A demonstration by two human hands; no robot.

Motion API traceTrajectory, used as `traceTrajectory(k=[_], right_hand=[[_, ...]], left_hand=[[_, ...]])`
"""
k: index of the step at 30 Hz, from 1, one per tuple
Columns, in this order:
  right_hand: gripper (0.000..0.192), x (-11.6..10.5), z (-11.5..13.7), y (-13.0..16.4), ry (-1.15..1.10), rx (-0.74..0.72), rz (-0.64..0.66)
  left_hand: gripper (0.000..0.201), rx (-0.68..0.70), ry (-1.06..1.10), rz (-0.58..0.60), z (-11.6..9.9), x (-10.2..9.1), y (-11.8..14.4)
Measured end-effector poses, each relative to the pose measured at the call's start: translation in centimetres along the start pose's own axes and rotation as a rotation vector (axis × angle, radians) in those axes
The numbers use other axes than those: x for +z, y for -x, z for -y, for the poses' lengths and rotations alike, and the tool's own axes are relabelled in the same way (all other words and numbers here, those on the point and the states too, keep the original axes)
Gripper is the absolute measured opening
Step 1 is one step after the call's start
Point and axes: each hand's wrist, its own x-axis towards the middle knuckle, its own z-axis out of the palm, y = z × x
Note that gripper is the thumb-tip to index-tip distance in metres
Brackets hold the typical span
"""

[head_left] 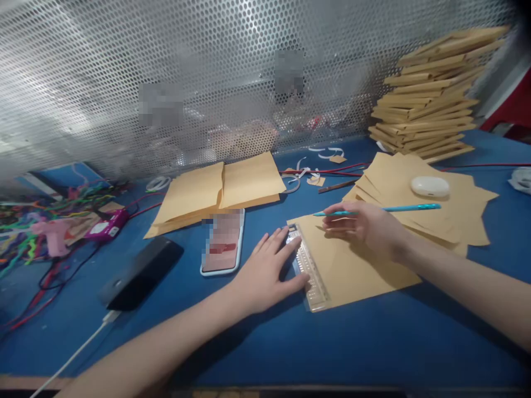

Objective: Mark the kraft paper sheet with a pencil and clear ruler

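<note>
My left hand point(265, 271) lies flat with fingers spread, pressing a clear plastic ruler point(310, 276) onto the left edge of a brown paper sheet point(357, 265) on the blue table. My right hand point(365, 225) grips a teal pen point(398, 209), its tip at the sheet's top edge near the ruler's far end. The pen's back end points right, over a pile of brown sheets.
A phone point(223, 242) lies just left of my left hand, and a dark power bank point(141, 273) with a white cable farther left. Folded brown envelopes point(219, 190), a loose sheet pile point(435, 213) bearing a white case point(430, 186), a tall envelope stack point(431, 94), coloured wires point(37, 232) and a mesh wall surround them.
</note>
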Motion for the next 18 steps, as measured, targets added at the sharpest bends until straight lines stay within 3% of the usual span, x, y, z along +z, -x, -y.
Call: traceTrajectory(k=[10, 18], right_hand=[[0.015, -0.1, -1.0, -0.1, 0.222, -0.182, -0.103], [0.024, 0.9, -0.4, 0.4, 0.494, -0.173, -0.17]], left_hand=[[0.066, -0.019, 0.016, -0.079, 0.5, 0.3, -2.8], [0.067, 0.041, 0.043, -0.08, 0.5, 0.3, -2.4]])
